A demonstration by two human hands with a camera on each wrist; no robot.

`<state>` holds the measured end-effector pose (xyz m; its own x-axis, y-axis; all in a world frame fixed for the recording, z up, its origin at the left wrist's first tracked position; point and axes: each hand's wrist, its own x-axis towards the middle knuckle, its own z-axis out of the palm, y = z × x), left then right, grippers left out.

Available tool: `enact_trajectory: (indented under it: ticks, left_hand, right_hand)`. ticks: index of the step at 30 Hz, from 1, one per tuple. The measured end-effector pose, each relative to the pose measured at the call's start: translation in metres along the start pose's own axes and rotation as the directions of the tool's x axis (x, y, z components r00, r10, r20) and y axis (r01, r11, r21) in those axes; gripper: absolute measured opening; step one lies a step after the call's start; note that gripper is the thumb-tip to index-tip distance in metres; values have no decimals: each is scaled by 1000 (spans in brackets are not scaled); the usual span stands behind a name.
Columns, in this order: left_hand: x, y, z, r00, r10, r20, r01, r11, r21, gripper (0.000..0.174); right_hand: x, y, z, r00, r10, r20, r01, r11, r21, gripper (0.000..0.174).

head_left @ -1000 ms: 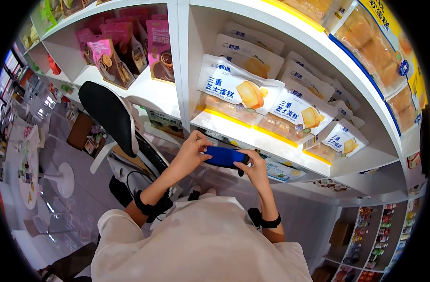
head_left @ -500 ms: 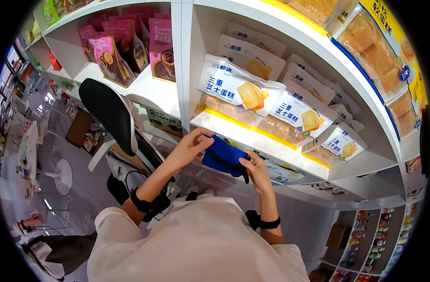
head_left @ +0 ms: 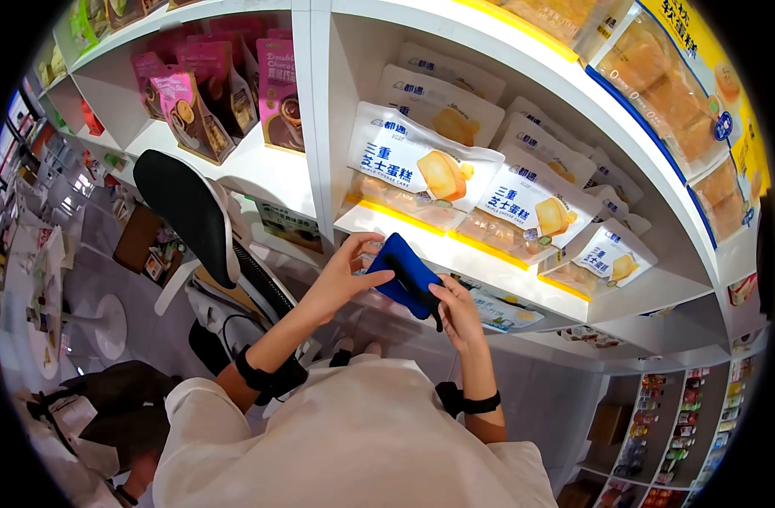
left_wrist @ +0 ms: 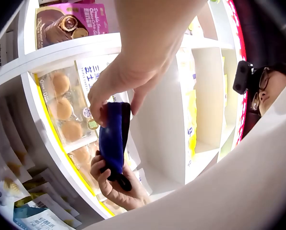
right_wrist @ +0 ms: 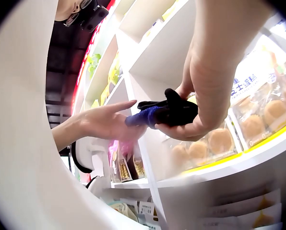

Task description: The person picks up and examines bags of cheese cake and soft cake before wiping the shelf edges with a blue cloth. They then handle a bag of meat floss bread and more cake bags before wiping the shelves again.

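Observation:
Both hands hold a blue fabric pouch (head_left: pixel 416 275) with a black strip across its face, raised in front of the lower shelf. In the head view my left hand (head_left: pixel 350 273) grips its left end, thumb over the face and fingers at the upper edge. My right hand (head_left: pixel 460 315) pinches the opposite lower corner. A short black loop (left_wrist: pixel 124 182) hangs at that end, beside the right fingers in the left wrist view. Seen from the right wrist, the blue pouch (right_wrist: pixel 145 117) is edge-on, with the left thumb raised along it and black material near the right fingers.
White packs of cheese cake (head_left: pixel 428 161) line the shelf ahead, with pink snack pouches (head_left: pixel 193 110) to the left. A black-and-white chair (head_left: pixel 188 216) stands left of the left arm. Another person's dark clothing (head_left: pixel 137 398) shows at lower left. Stocked shelves (head_left: pixel 683 423) are at lower right.
The pouch has turned from lying level to slanting down to the right, showing its black-striped face. The left thumb has moved onto that face. Another person has come in at lower left.

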<state>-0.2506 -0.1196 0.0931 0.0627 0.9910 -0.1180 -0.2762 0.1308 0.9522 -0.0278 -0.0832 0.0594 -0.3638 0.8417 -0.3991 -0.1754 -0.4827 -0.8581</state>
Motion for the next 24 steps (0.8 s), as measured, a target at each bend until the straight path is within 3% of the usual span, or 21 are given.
enact_trajectory:
  ticks: [2, 5, 7, 9, 10, 13, 14, 17, 18, 24]
  left_hand:
    - [3, -7, 3, 999, 22, -47, -20, 998, 52, 46]
    - [7, -16, 1, 994, 88, -69, -79, 990, 118, 45]
    - [8, -18, 2, 984, 167, -58, -153, 968, 197, 45]
    - [8, -18, 3, 989, 137, -61, -121, 969, 215, 46]
    - [8, -18, 3, 990, 122, -63, -105, 969, 224, 47]
    - [9, -18, 4, 994, 107, -32, -95, 962, 257, 49]
    - [10, -19, 5, 993, 113, -27, -103, 962, 252, 50]
    - [8, -18, 10, 994, 110, -10, -105, 971, 217, 50]
    - [7, -15, 11, 996, 93, 0, -91, 977, 193, 50]
    - [3, -8, 8, 999, 48, 21, -51, 988, 143, 47]
  right_hand:
    - [-1, 1, -6, 996, 31, 83, -25, 998, -64, 21]
    - [4, 9, 4, 997, -59, 53, 67, 984, -164, 24]
    - [10, 18, 3, 949, -312, 51, 309, 879, -364, 30]
    - [14, 23, 6, 836, -545, 65, 508, 723, -468, 34]
    - [10, 18, 11, 857, -513, 46, 484, 773, -409, 40]
    - [1, 7, 30, 858, -489, 160, 510, 770, -384, 41]
    - [2, 6, 36, 794, -574, 199, 595, 666, -451, 43]
    - [10, 12, 35, 811, -560, 171, 567, 679, -467, 43]
    - [9, 11, 37, 844, -513, 156, 531, 757, -380, 41]
    - [6, 7, 39, 878, -473, 68, 471, 830, -299, 27]
